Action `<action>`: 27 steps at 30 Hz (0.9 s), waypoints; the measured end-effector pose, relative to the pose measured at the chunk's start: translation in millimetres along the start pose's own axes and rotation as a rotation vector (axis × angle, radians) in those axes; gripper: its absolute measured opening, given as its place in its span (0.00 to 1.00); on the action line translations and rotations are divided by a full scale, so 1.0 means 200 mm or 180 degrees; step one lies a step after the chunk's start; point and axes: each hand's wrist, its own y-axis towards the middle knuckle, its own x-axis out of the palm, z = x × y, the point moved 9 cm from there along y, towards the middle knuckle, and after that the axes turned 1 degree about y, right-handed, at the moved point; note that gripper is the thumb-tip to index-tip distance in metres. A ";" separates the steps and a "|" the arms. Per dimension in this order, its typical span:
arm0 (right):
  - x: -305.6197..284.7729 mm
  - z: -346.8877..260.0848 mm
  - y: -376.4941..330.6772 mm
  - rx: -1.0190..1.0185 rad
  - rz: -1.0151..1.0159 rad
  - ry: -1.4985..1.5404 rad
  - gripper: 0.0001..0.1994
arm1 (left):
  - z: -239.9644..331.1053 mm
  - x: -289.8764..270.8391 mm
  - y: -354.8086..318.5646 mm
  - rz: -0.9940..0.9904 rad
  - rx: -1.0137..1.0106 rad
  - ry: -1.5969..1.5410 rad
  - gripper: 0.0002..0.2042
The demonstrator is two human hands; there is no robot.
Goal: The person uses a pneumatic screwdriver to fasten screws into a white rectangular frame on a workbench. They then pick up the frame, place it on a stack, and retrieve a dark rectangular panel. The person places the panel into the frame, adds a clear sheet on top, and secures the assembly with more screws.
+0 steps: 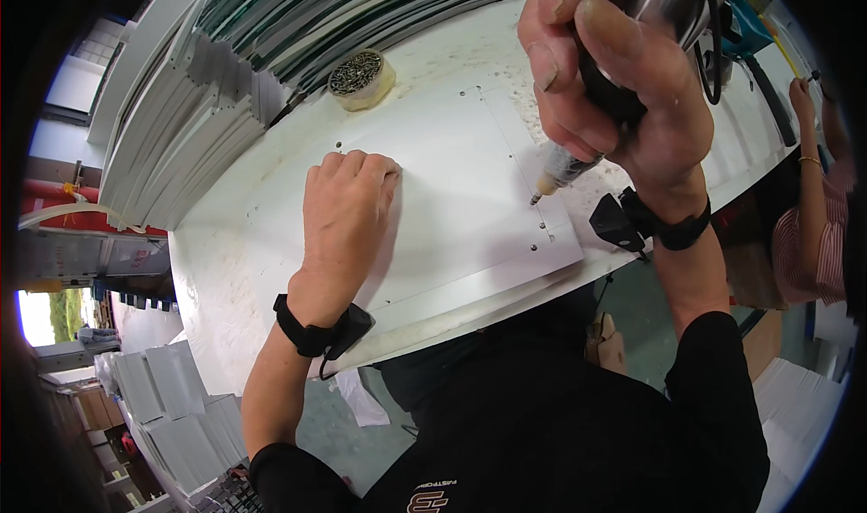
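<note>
One flat white rectangular panel (pixel 452 210) lies on a pale table (pixel 212 287); my left hand (pixel 350 197) rests on it, curled closed, any contents hidden, while my right hand (pixel 664 88) grips a black-and-silver power screwdriver (pixel 617 105), its tip (pixel 535 200) just by the row of small dark spots (pixel 512 157) near the panel's right end, and a round yellowish tub of small metal fasteners (pixel 368 100) stands beyond

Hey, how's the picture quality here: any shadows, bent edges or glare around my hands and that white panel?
Head view: soft shadows fall on the white panel beside the left hand and near the driver's tip; head view: fisheye distortion bows the white table's edge, with black corners; head view: the opening at far left is partly blown out.
</note>
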 end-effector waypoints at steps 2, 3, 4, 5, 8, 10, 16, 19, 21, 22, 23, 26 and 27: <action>-0.03 0.01 0.02 0.0105 0.0039 0.0258 0.16 | 0.02 -0.01 0.01 0.0011 0.0051 0.0074 0.05; -0.04 0.01 0.02 0.0106 0.0039 0.0420 0.16 | 0.04 -0.02 0.01 0.0050 0.0098 0.0105 0.05; -0.04 0.01 0.03 0.0103 0.0037 0.0583 0.17 | 0.05 -0.03 0.01 0.0089 0.0143 0.0138 0.06; -0.05 0.02 0.04 0.0080 0.0084 0.0677 0.17 | 0.07 -0.04 0.01 0.0061 0.0104 -0.0092 0.06; -0.04 -0.02 0.11 -0.0644 -0.0409 0.0578 0.17 | 0.13 -0.04 0.02 -0.0290 -0.0375 -0.1195 0.07; -0.06 -0.02 0.10 -0.0489 -0.0231 0.0905 0.17 | 0.14 0.08 -0.02 -0.0911 -0.1188 -0.2510 0.07; -0.05 0.05 0.12 -0.0427 0.0056 0.1398 0.17 | 0.18 0.27 -0.13 -0.0701 -0.2061 -0.5068 0.06; -0.02 0.01 0.13 -0.0624 -0.0042 0.1232 0.17 | 0.19 0.31 -0.15 -0.0568 -0.2245 -0.5677 0.07; -0.03 0.01 0.14 -0.0795 -0.0179 0.1206 0.17 | 0.19 0.32 -0.15 -0.0574 -0.2289 -0.5878 0.08; -0.03 0.01 0.14 -0.0809 -0.0180 0.1231 0.16 | 0.19 0.32 -0.15 -0.0606 -0.2296 -0.5892 0.09; -0.03 0.01 0.14 -0.0823 -0.0181 0.1254 0.16 | 0.19 0.33 -0.15 -0.0641 -0.2302 -0.5909 0.09; -0.03 0.01 0.12 -0.0716 -0.0022 0.1314 0.16 | 0.20 0.32 -0.15 -0.0713 -0.2296 -0.5919 0.10; -0.04 0.03 0.13 -0.0716 -0.0008 0.1315 0.16 | 0.20 0.32 -0.14 -0.0749 -0.2276 -0.5901 0.10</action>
